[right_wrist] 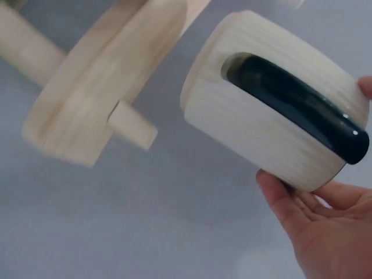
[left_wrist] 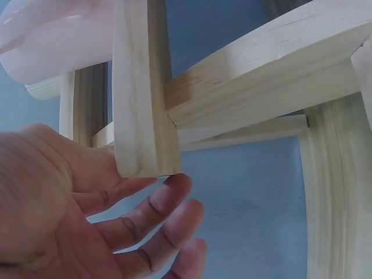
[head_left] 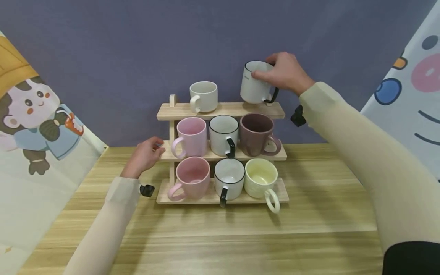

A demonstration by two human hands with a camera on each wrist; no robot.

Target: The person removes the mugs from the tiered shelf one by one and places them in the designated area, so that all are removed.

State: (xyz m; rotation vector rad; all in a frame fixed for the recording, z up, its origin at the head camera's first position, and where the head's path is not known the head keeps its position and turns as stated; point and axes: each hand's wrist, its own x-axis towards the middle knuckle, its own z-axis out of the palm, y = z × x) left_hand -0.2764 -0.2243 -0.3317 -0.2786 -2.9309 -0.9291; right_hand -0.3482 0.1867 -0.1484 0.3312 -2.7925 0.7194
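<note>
Right grip point(head_left: 288, 72): thumb and fingers curled on the upper part of one white cylindrical mug, black rim and handle point(head_left: 252, 86).
Beneath it: one pale wooden three-tier rack point(head_left: 228, 109), bearing mugs.
Left of it: one plain off-white mug point(head_left: 207, 100).
Left grip point(head_left: 146, 154): fingers loosely parted, rack end just beside.

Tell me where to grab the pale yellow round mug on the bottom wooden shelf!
I'd probably grip the yellow mug by its ring-shaped handle, coming from the front right. The handle juts toward you, beyond the bottom wooden shelf, while the white black-rimmed mug crowds the left side.
</note>
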